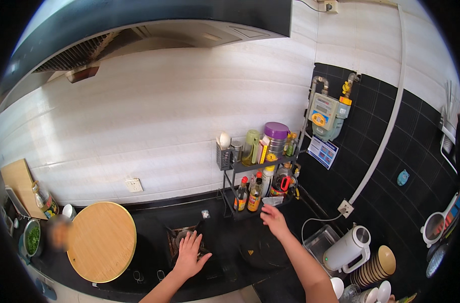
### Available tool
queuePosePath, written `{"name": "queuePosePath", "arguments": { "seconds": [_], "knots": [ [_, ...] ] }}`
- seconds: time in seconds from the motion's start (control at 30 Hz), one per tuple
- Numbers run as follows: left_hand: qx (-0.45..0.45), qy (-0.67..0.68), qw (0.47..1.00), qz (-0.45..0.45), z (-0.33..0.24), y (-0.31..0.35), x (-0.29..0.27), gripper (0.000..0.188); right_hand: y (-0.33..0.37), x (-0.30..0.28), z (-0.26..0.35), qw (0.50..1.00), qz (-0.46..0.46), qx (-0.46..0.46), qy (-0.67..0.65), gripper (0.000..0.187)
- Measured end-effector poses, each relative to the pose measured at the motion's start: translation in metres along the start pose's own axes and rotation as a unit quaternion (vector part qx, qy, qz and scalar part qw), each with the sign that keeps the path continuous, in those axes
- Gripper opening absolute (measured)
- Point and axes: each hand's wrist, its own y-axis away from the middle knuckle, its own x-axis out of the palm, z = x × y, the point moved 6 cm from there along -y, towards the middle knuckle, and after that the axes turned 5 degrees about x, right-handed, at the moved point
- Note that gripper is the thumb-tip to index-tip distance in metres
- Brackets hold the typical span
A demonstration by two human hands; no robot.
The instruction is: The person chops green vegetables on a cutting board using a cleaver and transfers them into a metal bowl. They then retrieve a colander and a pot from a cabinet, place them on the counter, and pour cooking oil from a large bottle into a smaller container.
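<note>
- Far left of the left hand: wooden chopping board [22,186] leaning on the wall, a dark-labelled bottle [46,203] close by; a metal bowl of greens [33,239] nearer the person. Greens look already cut, so that part reads as done.
- Between those and the left hand: round wooden board [102,242], pale, with a light rim, on the black worktop [154,222].
- Left hand [189,255]: palm down, fingers spread wide, no hold on anything. It reaches over the burner [175,236], hiding part of it; contact cannot be told. No flame made out.
- Right of the left hand, below the right: dark round surface [262,251] with a small yellow mark; kind unclear.
- Just beyond and left of the right hand: two red-capped sauce bottles [254,196], upright on the lower tier of the black rack [231,178], caps on.
- Right hand [274,222]: fingers loosely bent, near a pale packet [273,201]; whether it grips anything cannot be told. What remains does not show.
- Right of the right hand: metal tray [321,241], white jug appliance [346,248], stacked bowls [375,265].
</note>
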Motion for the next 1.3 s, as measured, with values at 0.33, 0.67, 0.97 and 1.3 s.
{"name": "queuePosePath", "arguments": {
  "seconds": [0.33,0.67,0.97,1.3],
  "knots": [
    [-0.067,-0.008,0.997,-0.031,0.022,0.011,-0.041,0.06,-0.233,0.001,0.054,0.998,-0.062,-0.015,0.003,0.054],
    [-0.096,-0.052,0.989,-0.1,0.015,0.026,-0.066,0.053,-0.309,0.02,0.074,0.988,-0.13,-0.086,0.006,0.018],
    [-0.131,-0.008,0.988,-0.079,0.013,0.039,-0.061,0.05,-0.248,-0.008,0.141,0.976,-0.101,-0.192,0.016,0.02],
    [-0.045,-0.012,0.996,-0.082,-0.022,0.082,-0.086,0.041,-0.05,0.018,0.17,0.985,0.077,-0.157,-0.005,0.016]
  ]
}}
